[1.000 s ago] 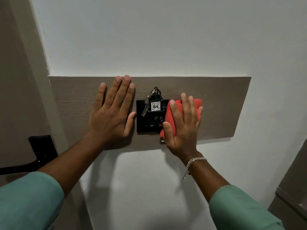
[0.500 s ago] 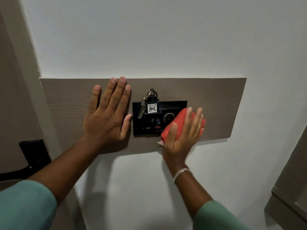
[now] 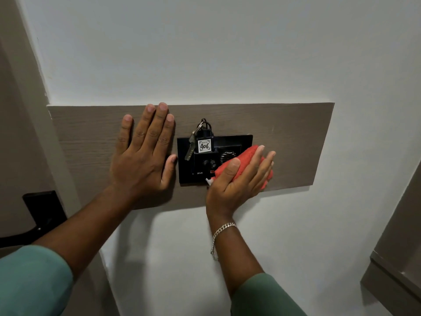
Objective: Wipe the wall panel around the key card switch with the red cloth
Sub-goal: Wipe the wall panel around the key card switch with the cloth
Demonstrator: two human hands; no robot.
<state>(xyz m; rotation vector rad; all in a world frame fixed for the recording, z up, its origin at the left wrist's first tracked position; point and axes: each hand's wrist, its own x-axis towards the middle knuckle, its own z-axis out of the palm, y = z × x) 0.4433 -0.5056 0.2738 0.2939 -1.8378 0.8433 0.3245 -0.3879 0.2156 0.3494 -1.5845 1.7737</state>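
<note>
A brown wood-grain wall panel [image 3: 289,133] runs across the white wall. At its middle sits the black key card switch [image 3: 230,143], with a key fob tagged 406 [image 3: 204,145] and a key hanging from its slot. My right hand [image 3: 237,181] presses the red cloth [image 3: 245,157] flat against the switch's lower right corner and the panel beside it. The cloth is folded and partly hidden under my fingers. My left hand [image 3: 143,156] lies flat on the panel just left of the switch, fingers together, holding nothing.
A black door handle and lock plate [image 3: 43,213] sit on the beige door at the far left. A brown cabinet edge [image 3: 396,258] juts in at the lower right. White wall [image 3: 205,42] surrounds the panel.
My right hand with the cloth slid down from the switch's right half to its lower right corner and tilted rightward, uncovering the switch's dials. My left hand stayed flat on the panel.
</note>
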